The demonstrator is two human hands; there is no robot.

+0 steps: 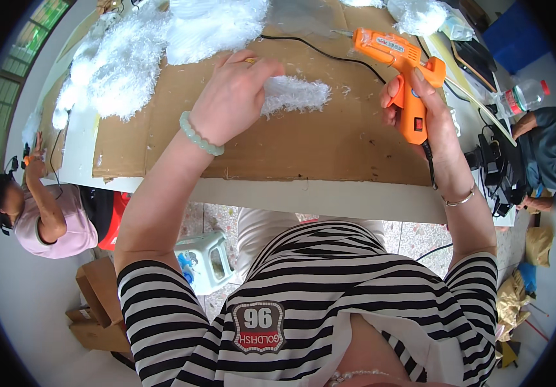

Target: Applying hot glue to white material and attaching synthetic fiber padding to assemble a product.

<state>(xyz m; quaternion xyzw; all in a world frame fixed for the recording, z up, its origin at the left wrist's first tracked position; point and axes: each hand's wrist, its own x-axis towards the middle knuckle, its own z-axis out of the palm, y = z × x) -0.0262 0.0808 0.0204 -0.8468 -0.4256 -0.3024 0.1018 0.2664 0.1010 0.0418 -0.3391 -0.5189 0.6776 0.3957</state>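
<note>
Above the right side of the cardboard (329,148), head view, the right hand (438,113) clamps the glue gun (408,63) by its grip; the gun's barrel lies crosswise, nozzle pointing to the cardboard's left. Over the cardboard's middle, the left hand (234,87) bends its fingers at the fluff strip (297,95), long axis left to right; whether they pinch it, I cannot tell.

Orange glue gun (405,63), nozzle (345,32) pointing left, white fluffy strip (297,95) over cardboard (329,148)

left grip (232,97): curled | right grip (440,119): wrapped closed | forearms (169,180): outstretched
</note>
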